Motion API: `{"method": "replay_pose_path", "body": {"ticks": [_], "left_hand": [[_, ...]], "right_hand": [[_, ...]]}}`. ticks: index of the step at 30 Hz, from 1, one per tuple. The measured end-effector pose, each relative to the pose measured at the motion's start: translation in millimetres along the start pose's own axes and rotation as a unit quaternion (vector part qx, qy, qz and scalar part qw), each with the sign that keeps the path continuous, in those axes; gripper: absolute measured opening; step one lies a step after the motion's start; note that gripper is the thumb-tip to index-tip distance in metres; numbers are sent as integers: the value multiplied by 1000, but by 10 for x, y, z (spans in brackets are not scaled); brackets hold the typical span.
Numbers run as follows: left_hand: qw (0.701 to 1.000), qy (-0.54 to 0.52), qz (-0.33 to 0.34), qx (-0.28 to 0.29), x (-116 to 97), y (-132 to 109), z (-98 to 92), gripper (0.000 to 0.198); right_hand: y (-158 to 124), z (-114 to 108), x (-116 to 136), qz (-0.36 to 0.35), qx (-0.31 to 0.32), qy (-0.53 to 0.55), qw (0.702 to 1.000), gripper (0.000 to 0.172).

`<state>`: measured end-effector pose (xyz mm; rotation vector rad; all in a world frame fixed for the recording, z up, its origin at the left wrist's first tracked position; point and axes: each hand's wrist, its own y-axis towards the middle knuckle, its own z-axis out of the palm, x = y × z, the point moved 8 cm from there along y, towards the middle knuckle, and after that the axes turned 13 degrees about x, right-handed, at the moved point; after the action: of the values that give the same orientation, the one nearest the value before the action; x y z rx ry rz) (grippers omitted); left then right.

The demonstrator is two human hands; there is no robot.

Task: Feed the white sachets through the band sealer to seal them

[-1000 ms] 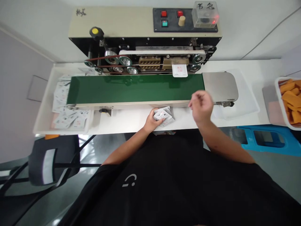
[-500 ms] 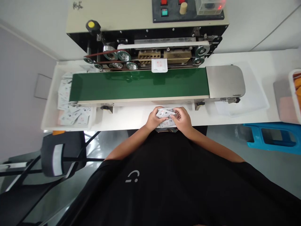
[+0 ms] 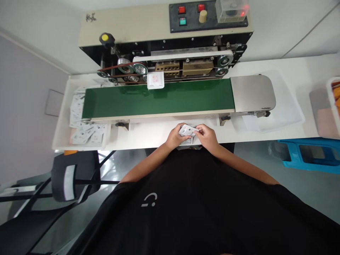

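Observation:
Between my two hands, over the table's front edge, is a small white printed sachet. My left hand is closed on its left side, thumb on top. My right hand pinches its right corner with thumb and fingertips. More printed sachets lie just beneath, partly covered by the held one. Farther off, another white sachet hangs from the band sealing machine, its lower part over the green conveyor belt.
A white bin holding many sachets stands at the belt's left end. A metal plate caps the right end. On the far right are a tub with orange items and a blue stool; a black chair stands at left.
The sachet in the sealing machine has travelled left along the belt. My hands have shifted the held sachet slightly, and its printed face lies flatter to view. The camera view has tilted a little.

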<state>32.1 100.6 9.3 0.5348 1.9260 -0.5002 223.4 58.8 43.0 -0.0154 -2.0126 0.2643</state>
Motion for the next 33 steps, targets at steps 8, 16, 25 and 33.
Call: {"method": "replay_pose_path", "body": {"ticks": [8,16,25,33], "left_hand": [[1000,6,-26,1,-20,1,-17,67],[999,1,-53,-6,10,-9,-16,58],[999,-1,-37,-35,44,-18,-31,57],[999,-6,-34,-37,46,-27,-37,57]], "right_hand": [[-126,-417,188,-3,-31,93,995,25],[185,-1593,519,-22,-135,355,925,29],[814,-1953,323,20,-71,353,933,16],[1356,-1695,403,47,-34,316,947,13]]}}
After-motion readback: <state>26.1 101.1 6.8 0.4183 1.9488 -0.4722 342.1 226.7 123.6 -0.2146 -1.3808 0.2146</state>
